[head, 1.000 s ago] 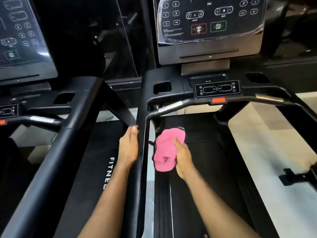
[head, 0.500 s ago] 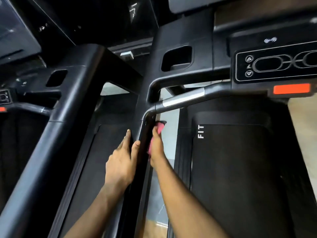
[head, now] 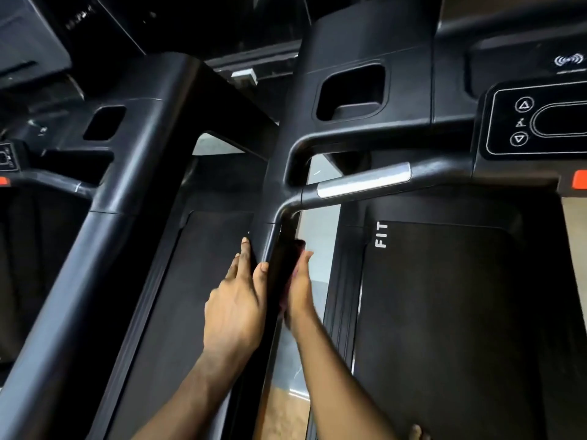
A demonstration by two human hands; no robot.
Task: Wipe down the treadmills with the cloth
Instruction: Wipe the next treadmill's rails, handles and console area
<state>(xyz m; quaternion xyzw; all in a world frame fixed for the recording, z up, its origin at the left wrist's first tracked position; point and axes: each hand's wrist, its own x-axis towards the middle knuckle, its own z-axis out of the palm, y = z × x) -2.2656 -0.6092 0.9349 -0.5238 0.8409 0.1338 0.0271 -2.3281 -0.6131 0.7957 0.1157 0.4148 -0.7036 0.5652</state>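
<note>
- Head view: the left hand [head: 235, 300] lies flat, fingers straight, against the left face of the black sloping side rail [head: 278, 271] of the right treadmill.
- The right hand [head: 300, 293] presses the pink cloth [head: 299, 245] on the right face of this rail, below the silver metal grip plate [head: 363, 182].
- Only 1 small edge of cloth shows at the fingertips; the rest is hidden between palm and rail.
- I cannot tell if the right fingers curl round it.
- A 2nd black treadmill [head: 104, 249] stands just beside, at left.
</note>
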